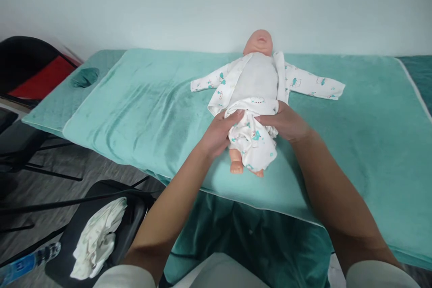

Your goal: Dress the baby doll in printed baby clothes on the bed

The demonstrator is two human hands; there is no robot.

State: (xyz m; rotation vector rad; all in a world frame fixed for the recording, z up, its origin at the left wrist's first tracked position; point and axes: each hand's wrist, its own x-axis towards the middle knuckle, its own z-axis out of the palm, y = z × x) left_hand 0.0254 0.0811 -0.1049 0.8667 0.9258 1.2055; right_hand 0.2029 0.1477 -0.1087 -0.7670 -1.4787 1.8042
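A baby doll (258, 44) lies on its back on a teal blanket (148, 108), head toward the wall. It wears an open white printed jacket (303, 83) with sleeves spread out. My left hand (219, 132) and my right hand (286, 121) both grip the waistband of white printed trousers (254, 141) at the doll's hips, fingers curled into the cloth. The doll's bare feet (238, 164) stick out below the bunched trousers.
A black chair (111, 216) at the lower left carries a crumpled white cloth (97, 238). A plastic bottle (27, 263) lies on the floor beside it. Another black and red chair (37, 72) stands at the far left. The wall runs behind the table.
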